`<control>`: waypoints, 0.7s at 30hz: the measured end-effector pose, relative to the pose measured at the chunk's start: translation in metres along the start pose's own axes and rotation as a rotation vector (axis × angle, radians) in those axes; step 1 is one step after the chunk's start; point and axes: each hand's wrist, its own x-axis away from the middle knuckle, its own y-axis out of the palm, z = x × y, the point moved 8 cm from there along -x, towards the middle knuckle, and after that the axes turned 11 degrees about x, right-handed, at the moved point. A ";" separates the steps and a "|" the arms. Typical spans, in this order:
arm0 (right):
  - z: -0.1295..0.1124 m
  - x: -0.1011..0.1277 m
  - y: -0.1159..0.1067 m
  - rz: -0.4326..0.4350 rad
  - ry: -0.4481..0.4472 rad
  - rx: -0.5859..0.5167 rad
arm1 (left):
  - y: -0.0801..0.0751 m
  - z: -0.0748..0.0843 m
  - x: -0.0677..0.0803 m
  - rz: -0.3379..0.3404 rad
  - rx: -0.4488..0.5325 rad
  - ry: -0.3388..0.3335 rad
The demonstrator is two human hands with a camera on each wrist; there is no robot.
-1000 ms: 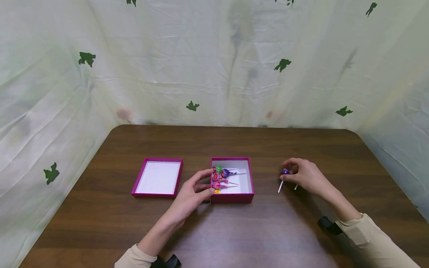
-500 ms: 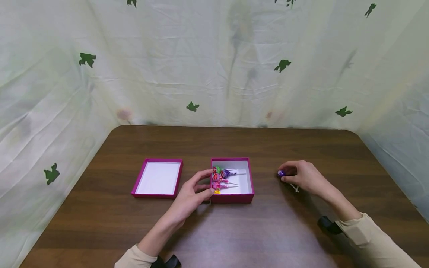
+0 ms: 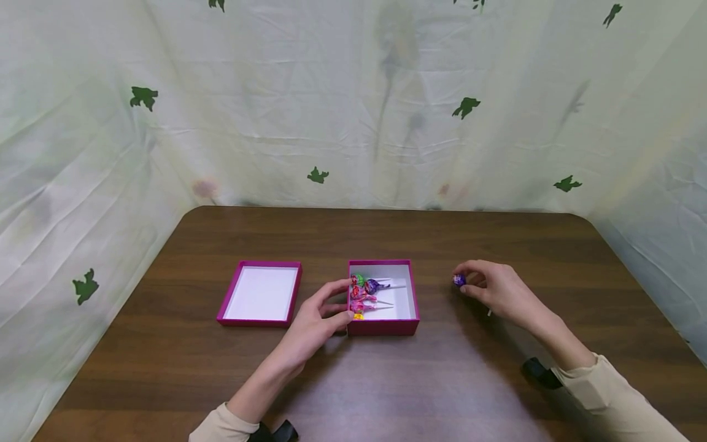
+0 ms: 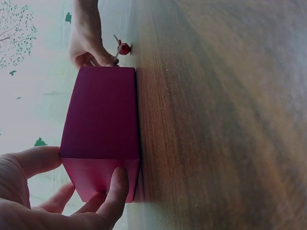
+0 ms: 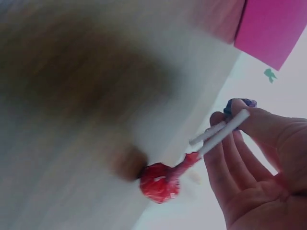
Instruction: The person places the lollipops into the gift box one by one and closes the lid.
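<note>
My left hand (image 3: 317,322) grips the left side of an open magenta box (image 3: 383,327), thumb at the near corner and fingers along the wall. Inside lie several wrapped lollipops (image 3: 361,293), in green, purple, red, pink and yellow, bunched at the left. To the right of the box, my right hand (image 3: 502,291) pinches a purple-wrapped lollipop (image 3: 459,280) between thumb and fingers, its head pointing left. A red-wrapped lollipop (image 5: 159,182) shows below that hand in the right wrist view, its stick overlapping the thumb tip; the hand hides it in the head view.
A magenta box lid (image 3: 262,293) lies with its white inside up, left of the left hand. The brown wooden table (image 3: 386,380) ends at a pale curtain (image 3: 353,110) with green leaf shapes behind and at the sides.
My right hand has turned the purple lollipop, so its stick no longer points toward the near edge, and shifted it slightly left. The left hand and box stay put.
</note>
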 end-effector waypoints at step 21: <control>-0.057 0.001 -0.026 0.126 -0.178 -0.125 | 0.000 0.000 0.001 -0.003 0.004 -0.012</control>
